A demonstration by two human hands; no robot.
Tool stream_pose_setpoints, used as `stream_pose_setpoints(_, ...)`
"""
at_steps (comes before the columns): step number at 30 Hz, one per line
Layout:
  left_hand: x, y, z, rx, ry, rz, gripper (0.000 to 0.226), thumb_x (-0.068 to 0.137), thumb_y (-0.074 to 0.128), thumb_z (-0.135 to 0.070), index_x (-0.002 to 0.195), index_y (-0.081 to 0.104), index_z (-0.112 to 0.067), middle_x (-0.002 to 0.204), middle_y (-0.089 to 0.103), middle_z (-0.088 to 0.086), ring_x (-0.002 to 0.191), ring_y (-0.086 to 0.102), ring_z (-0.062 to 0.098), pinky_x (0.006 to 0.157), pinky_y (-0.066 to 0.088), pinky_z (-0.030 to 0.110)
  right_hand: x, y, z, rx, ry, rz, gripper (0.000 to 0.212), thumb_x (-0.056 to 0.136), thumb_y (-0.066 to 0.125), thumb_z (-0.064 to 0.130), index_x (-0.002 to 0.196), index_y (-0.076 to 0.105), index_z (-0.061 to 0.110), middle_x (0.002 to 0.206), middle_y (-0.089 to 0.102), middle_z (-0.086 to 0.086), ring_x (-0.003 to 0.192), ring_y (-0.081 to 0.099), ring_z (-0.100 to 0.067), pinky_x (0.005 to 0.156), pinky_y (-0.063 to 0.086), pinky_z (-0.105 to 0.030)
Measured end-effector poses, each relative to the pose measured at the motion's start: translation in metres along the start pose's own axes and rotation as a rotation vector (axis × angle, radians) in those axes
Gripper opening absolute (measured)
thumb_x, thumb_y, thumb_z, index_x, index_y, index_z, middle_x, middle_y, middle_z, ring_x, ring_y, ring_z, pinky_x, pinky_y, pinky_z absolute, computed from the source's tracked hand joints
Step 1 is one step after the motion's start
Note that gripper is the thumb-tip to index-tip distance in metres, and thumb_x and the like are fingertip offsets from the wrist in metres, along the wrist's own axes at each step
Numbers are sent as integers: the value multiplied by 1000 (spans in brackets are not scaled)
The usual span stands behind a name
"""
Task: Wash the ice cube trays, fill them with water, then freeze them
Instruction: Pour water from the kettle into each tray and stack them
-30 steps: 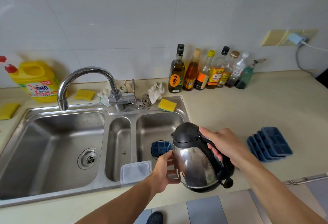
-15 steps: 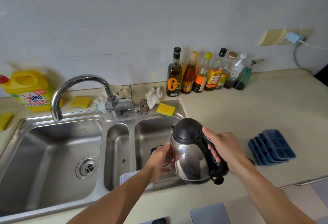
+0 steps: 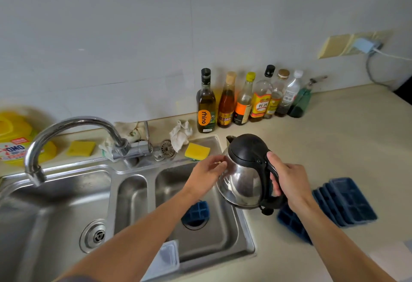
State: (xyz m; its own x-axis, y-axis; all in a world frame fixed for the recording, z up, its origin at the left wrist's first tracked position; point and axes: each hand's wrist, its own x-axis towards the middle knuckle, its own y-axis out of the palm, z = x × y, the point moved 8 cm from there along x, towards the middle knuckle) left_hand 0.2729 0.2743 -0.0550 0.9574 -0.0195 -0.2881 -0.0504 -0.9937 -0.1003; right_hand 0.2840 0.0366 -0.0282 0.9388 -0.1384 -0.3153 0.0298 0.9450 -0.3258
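Filling seems to be just starting: the right hand (image 3: 287,181) is clamping its fingers round the handle of a closed black-and-steel kettle (image 3: 243,179), contents hidden, while the left hand (image 3: 207,170) is steadying its side with relaxed fingers. On the pale counter (image 3: 334,143) at right, dark blue plastic ice cube trays (image 3: 347,201) are lying stacked, seemingly unfilled, and another blue tray (image 3: 196,212) is sitting in the right steel sink basin (image 3: 174,183).

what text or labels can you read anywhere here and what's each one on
"rhino": orange label on the dark oil bottle.
"OMO": label on the yellow detergent jug; the small print under it is too blurred to read.
"料酒": yellow and red label on the clear bottle.
Labels on the other bottles: too blurred to read.
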Motion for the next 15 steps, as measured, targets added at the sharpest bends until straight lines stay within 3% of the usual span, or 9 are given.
stream_pose_setpoints(7, 68, 40, -23, 182, 72, -59, 20, 96, 65, -28, 111, 59, -40, 114, 70, -6, 114, 63, 11, 107, 49, 43, 78, -25, 7, -17, -67, 60, 62, 92, 60, 59, 52, 56, 11, 49, 54, -10, 43, 50, -20, 44, 46, -23)
stream_pose_setpoints(11, 106, 51, -30, 247, 34, -106, 33, 95, 65, -36, 126, 61, -24, 120, 69, -3, 117, 62, 16, 106, 48, 46, 111, -32, 10, -12, -130, 76, 61, 98, 58, 50, 53, 55, 8, 48, 53, -12, 45, 51, -21, 50, 47, -24)
stream_pose_setpoints(15, 123, 57, -30, 265, 0, -143, 36, 94, 65, -39, 127, 58, -26, 122, 67, -7, 121, 58, 12, 107, 46, 41, 126, -32, 6, 2, -148, 89, 57, 101, 58, 46, 57, 57, 9, 49, 55, -9, 46, 52, -18, 56, 47, -31)
